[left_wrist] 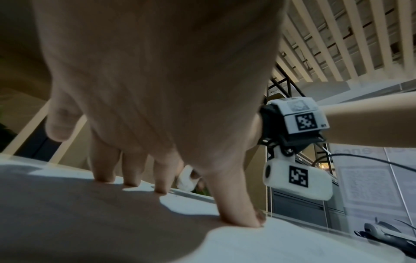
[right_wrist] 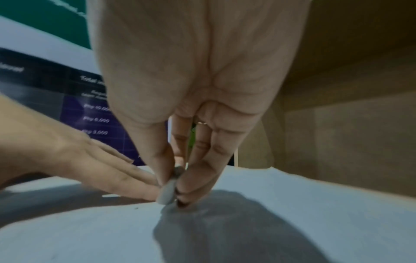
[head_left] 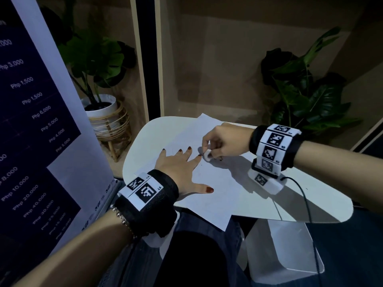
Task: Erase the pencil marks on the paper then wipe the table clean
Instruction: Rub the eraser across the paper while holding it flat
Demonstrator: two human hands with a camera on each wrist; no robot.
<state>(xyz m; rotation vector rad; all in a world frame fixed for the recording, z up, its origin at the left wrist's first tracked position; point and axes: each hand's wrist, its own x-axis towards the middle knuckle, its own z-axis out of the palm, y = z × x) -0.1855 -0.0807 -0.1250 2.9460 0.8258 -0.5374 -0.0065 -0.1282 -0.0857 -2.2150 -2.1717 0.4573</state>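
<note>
I count one sheet of paper (head_left: 209, 183), one white eraser (head_left: 207, 156) and one table (head_left: 310, 204). My left hand (head_left: 178, 168) lies flat with fingers spread, pressing the paper just beside the eraser. My right hand (head_left: 221, 141), fingers pointing down, pinches the eraser between thumb and fingertips, its lower end on the sheet. The paper looks white, with faint marks near the pinch.

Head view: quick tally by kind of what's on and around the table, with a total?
Paper sheets: 1
Erasers: 1, pinched in the right hand
Potted plants: 2
Tables: 1
Total: 5
</note>
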